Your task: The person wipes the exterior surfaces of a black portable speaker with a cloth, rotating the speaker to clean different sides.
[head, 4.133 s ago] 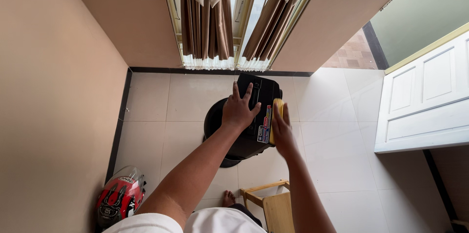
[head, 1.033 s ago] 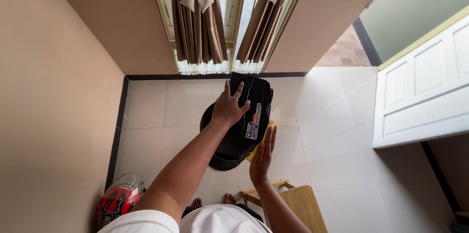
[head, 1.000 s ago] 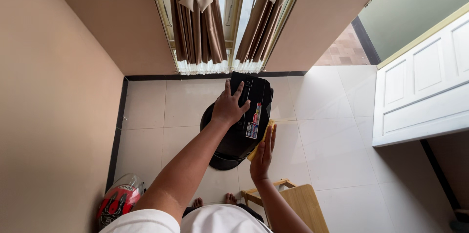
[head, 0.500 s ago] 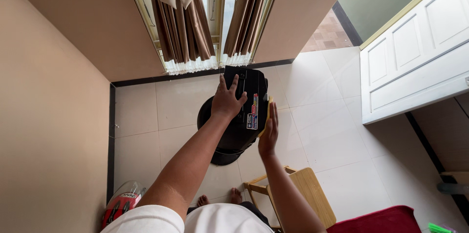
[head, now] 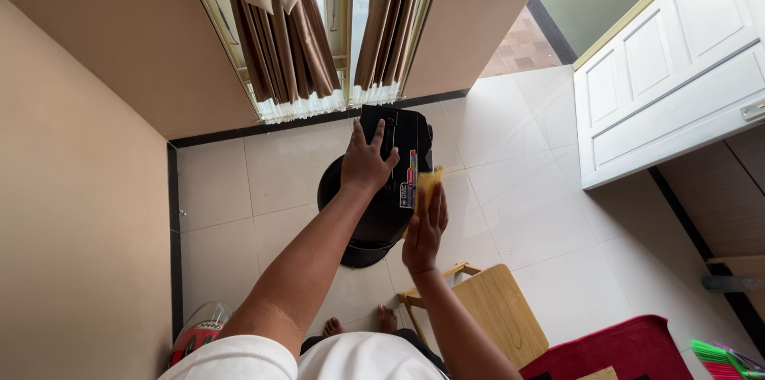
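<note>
Left hand (head: 366, 163) flat, open on glossy black printer (head: 398, 141) | right hand (head: 422, 225) pressing yellow cloth (head: 428, 182)

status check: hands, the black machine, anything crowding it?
Left hand flat on top of black printer. Right hand presses yellow cloth against its side. Wooden chair close by, not touching.
</note>
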